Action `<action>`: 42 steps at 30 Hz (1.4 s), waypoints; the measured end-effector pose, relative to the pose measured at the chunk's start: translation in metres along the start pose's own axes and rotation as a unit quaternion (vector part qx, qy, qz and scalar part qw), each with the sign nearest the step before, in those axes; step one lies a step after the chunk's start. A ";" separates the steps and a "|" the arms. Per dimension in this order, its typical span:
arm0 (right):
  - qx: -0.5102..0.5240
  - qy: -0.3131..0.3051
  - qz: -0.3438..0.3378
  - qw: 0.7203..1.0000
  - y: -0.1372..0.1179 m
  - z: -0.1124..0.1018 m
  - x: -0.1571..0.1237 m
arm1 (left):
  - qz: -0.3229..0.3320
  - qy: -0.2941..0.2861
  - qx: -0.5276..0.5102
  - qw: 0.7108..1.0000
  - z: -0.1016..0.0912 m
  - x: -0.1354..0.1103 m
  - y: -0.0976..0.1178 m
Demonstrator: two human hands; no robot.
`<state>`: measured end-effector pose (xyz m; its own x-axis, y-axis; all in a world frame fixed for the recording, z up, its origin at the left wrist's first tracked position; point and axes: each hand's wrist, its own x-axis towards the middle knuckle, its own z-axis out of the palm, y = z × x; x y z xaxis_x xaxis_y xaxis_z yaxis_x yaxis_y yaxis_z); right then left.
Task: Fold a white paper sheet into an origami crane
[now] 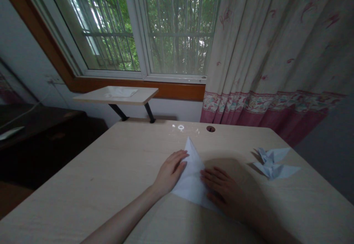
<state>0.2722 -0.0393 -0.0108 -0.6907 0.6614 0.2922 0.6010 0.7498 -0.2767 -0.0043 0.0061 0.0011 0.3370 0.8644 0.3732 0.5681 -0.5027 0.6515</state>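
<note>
A white sheet of paper (193, 175), folded into a triangle, lies on the desk with its point toward the window. My left hand (172, 169) rests on its left edge, fingers stretched out over the paper. On the right edge lies my right hand (218, 187), its fingers extended and flat against the sheet. That hand and the forearm behind it cover the paper's lower right corner. Two folded paper birds (272, 163) sit close together at the right side of the desk.
The pale wooden desk (118, 163) has a round cable hole (210, 129) at its back edge. A small raised shelf (146, 96) at the back left carries white paper (121, 91). Behind are a barred window and a patterned curtain (249, 52). A dark table (55, 122) stands at left.
</note>
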 end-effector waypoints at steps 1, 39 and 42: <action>0.000 -0.006 -0.004 1.000 0.000 0.000 0.000 | 0.012 -0.022 0.022 0.999 0.001 0.000 0.000; -0.135 0.044 0.050 0.989 -0.012 0.011 -0.003 | 0.118 -0.173 0.255 0.944 0.002 -0.011 0.034; -0.150 0.043 0.059 0.986 -0.008 0.019 -0.005 | 0.123 -0.165 0.264 0.942 0.003 -0.013 0.033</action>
<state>0.2637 -0.0490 -0.0272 -0.5797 0.7334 0.3551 0.7758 0.6300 -0.0346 0.0126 -0.0219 0.0157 0.6727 0.7158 0.1873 0.7077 -0.6963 0.1195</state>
